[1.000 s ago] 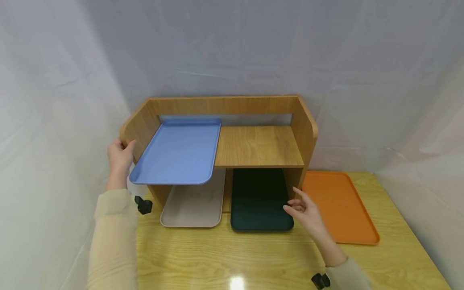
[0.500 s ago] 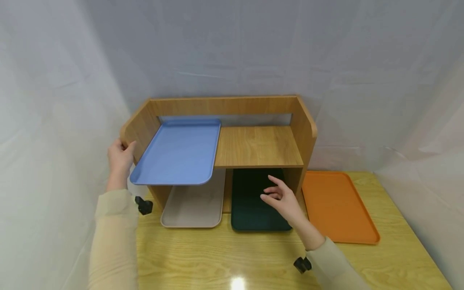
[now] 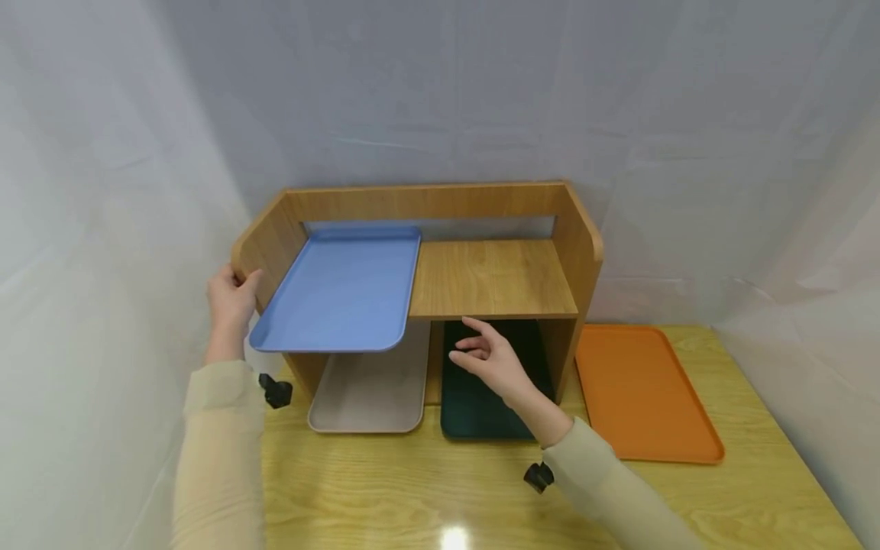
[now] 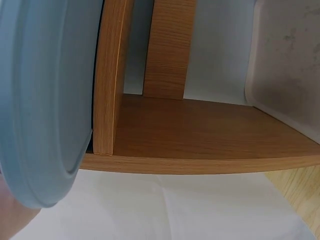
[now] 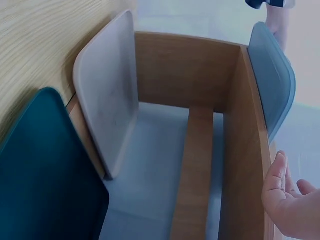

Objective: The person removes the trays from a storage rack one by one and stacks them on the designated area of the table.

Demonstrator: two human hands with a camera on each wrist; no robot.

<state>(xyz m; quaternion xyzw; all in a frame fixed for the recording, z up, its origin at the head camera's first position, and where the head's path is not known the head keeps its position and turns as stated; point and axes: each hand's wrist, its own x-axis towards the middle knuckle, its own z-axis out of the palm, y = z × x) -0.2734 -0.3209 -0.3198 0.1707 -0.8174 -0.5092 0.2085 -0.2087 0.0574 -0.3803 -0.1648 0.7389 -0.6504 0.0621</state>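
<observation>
A wood-grain table [image 3: 371, 489] bears the shelf [image 3: 495, 275], with an orange tray [image 3: 646, 389] lying flat on the tabletop just right of it. In the lower bays sit a beige tray [image 3: 374, 389] on the left and a green tray [image 3: 474, 416] on the right, both jutting out in front. The blue tray [image 3: 344, 286] is on the shelf's top, left half, its long axis front to back and its near end overhanging the front edge. The left hand [image 3: 230, 302] is the nearer, gripping the shelf's left side just beside the blue tray. The right hand [image 3: 498, 367] hangs before the shelf's front edge, holding nothing, thumb and fingertips moderately apart; the blue tray's near right corner lies to its left. A second ago that hand was by the green tray's right edge; it has moved leftward, while the left hand and the trays have kept their places.
</observation>
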